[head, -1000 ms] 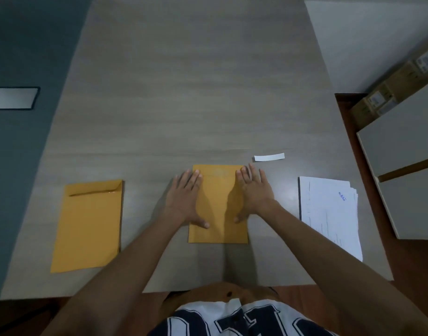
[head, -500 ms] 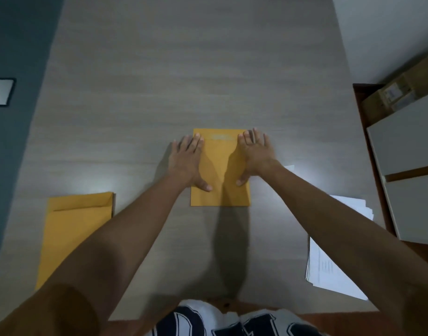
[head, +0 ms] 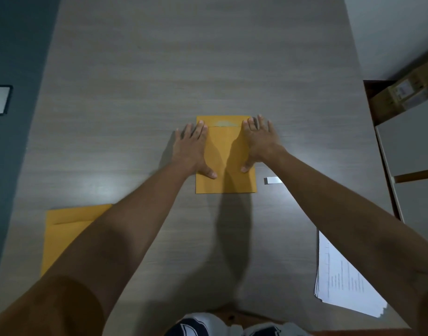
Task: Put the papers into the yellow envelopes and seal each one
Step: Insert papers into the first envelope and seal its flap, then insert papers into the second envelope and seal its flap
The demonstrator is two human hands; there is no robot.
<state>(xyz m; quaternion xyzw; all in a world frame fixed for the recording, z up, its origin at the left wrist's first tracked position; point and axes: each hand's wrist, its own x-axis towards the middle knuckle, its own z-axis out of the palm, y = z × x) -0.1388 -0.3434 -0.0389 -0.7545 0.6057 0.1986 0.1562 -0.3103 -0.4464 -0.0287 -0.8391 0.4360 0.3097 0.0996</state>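
Since the earlier frame the centre envelope (head: pixel 226 154) is lying farther up the table (head: pixel 208 57), pushed toward 12 o'clock, and the white strip (head: pixel 273 180) is now sitting at its 4 o'clock. Left hand (head: pixel 192 151) and right hand (head: pixel 259 145) are pressing flat and open on the envelope's side edges, gripping nothing. Flap is folded down (seal looks pressed). Sealing step appears to be finishing. Next move is probably calling for a sheet from the paper stack (head: pixel 346 280) at 5 o'clock, then the second envelope (head: pixel 62 236) at 8 o'clock.
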